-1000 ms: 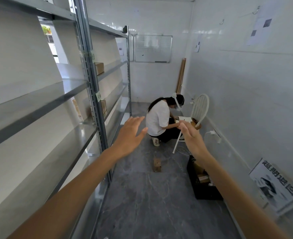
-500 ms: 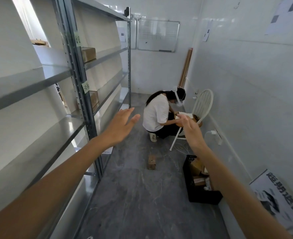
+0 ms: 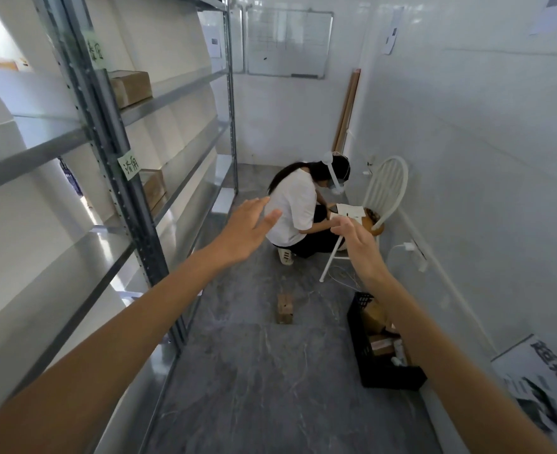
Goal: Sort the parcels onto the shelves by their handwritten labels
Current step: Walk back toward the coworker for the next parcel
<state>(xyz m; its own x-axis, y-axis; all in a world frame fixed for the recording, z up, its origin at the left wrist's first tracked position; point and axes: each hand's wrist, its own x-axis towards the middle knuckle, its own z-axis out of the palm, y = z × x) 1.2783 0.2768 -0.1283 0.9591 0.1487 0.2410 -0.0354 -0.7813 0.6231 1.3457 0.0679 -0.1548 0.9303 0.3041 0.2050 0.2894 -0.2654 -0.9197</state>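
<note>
Here left hand (image 3: pixel 247 229), right hand (image 3: pixel 359 244) fingers wide, empty; crate (image 3: pixel 373 371) parcels half hidden (labels unreadable)

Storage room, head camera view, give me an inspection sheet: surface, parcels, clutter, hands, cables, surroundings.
Surface: grey floor, mostly bare.
Job's things: one parcel lying on the floor; black crate by the right wall holding more parcels; boxes on the metal shelves at left.
Clutter: printed sign leaning low on the right wall.
Grippers: left hand and right hand both open, empty, stretched forward.
Cables: white cable at a wall plug.
Surroundings: a crouching person beside a white chair; whiteboard.
</note>
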